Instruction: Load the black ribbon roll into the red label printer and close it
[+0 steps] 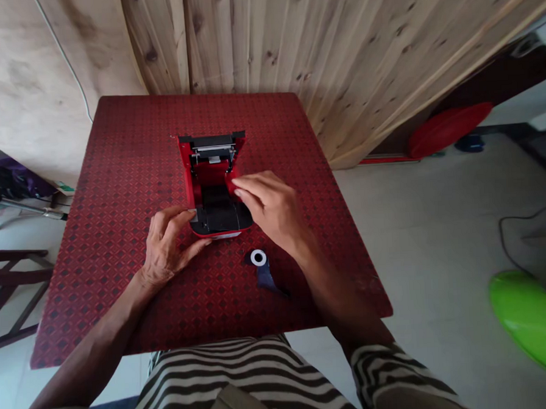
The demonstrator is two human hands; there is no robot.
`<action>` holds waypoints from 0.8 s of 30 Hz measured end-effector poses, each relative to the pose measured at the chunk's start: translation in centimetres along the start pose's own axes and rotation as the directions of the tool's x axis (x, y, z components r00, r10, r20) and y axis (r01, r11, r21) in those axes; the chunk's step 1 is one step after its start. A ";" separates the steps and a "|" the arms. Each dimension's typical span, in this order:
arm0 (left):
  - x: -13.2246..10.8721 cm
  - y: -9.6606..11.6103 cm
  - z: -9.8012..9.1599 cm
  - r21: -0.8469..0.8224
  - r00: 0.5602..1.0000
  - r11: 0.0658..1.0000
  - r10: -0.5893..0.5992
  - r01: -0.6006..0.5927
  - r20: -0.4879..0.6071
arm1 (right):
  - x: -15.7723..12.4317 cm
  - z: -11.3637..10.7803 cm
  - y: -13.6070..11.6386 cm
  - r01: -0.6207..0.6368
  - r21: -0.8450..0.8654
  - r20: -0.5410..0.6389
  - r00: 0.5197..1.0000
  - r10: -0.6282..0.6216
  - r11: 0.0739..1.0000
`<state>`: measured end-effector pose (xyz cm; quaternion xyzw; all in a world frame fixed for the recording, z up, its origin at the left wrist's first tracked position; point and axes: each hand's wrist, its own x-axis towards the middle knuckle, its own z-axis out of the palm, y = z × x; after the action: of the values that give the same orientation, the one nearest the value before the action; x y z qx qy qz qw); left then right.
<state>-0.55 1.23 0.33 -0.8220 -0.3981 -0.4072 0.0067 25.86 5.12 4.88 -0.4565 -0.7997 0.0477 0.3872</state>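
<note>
A compact printer [220,207] of glossy red and matte black plastic sits between the two hands, its boxy body rounded at the near corners and its hinged lid [212,148] raised beyond the fingertips. The counter [116,176] under both hands has a dark red surface patterned with small diamonds; knotty wooden planks [246,47] rise beyond it.

The left hand [167,240] is partly open, thumb low at the front edge and fingers on the near-left corner, holding the printer there. The right hand [270,204] is curled, thumb and index fingertips close together at the compartment's right side; whether they pinch anything cannot be told.

There is one printer and one small roll [259,264], with a white ring-shaped end and one dark strip [266,277] trailing, nearer the wearer than the hands and just left of the right wrist.
</note>
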 end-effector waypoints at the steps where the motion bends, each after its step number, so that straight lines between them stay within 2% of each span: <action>1: -0.1 0.0 0.0 -0.002 1.000 1.000 -0.006 0.006 0.007 | 1.1 0.1 -0.4 0.044 -0.040 0.101 0.994 -0.040 0.998; 3: -0.4 -0.2 0.1 -0.005 0.999 1.000 -0.020 0.021 0.033 | 3.2 0.8 -1.2 0.105 -0.127 0.331 0.942 -0.057 0.986; 5: -0.5 -0.3 0.2 0.003 0.998 1.000 -0.027 0.027 0.063 | 4.9 1.6 -1.9 0.134 -0.204 0.503 0.864 -0.014 0.970; 8: -0.6 -0.3 0.2 0.018 0.996 0.999 -0.029 0.027 0.085 | 6.8 2.5 -2.6 0.146 -0.300 0.613 0.786 0.073 0.943; 12: -0.4 -0.3 0.3 -0.014 0.997 0.999 -0.028 0.029 0.075 | 8.0 3.0 -2.6 0.193 -0.320 0.678 0.730 0.082 0.927; 15: -0.3 -0.2 0.3 -0.033 0.998 0.999 -0.014 0.016 0.061 | 8.3 3.1 -1.9 0.241 -0.308 0.682 0.730 0.036 0.920; 18: -0.2 -0.2 0.2 -0.025 0.998 1.000 -0.005 0.006 0.056 | 8.2 2.9 -1.6 0.265 -0.307 0.645 0.764 -0.005 0.914; 21: -0.1 -0.2 0.0 -0.018 0.997 1.000 -0.003 0.005 0.073 | 8.0 2.1 -2.3 0.236 -0.321 0.609 0.793 0.009 0.917; 24: -0.1 -0.2 0.0 -0.011 0.996 1.000 -0.015 0.016 0.088 | 7.3 0.2 -3.1 0.167 -0.287 0.560 0.828 0.023 0.943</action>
<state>-0.78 1.27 0.19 -0.8360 -0.4022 -0.3728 -0.0188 21.47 9.01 10.29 -0.4491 -0.8910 0.0314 0.0593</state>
